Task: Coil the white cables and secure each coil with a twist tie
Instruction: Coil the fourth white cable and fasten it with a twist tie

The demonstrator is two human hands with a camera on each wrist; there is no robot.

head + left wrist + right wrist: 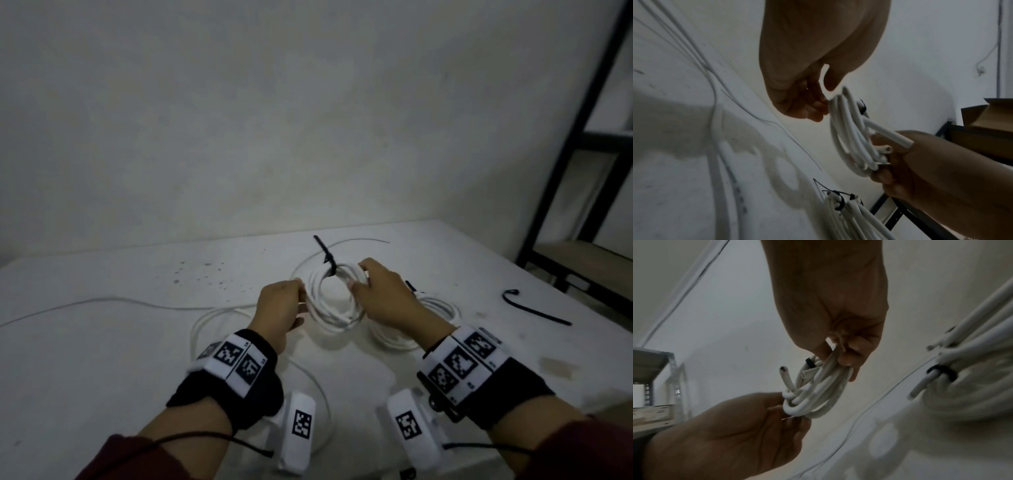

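I hold a white cable coil (pixel 334 301) just above the white table (pixel 102 359), between both hands. A black tie (pixel 324 255) wraps its far side, tail sticking up. My left hand (pixel 301 291) pinches the coil's left edge; in the left wrist view its fingertips (pixel 818 105) meet the coil (pixel 849 133). My right hand (pixel 356 277) grips the right side, fingers (pixel 846 356) curled round the strands (pixel 818 386). A cut cable end (pixel 785 376) pokes out of the bundle.
A second coil (pixel 431 315), bound with black ties (pixel 840 201), lies under my right forearm. A loose black tie (pixel 534 310) lies at the right. Loose white cable (pixel 102 301) trails left. A black shelf frame (pixel 582 154) stands to the right.
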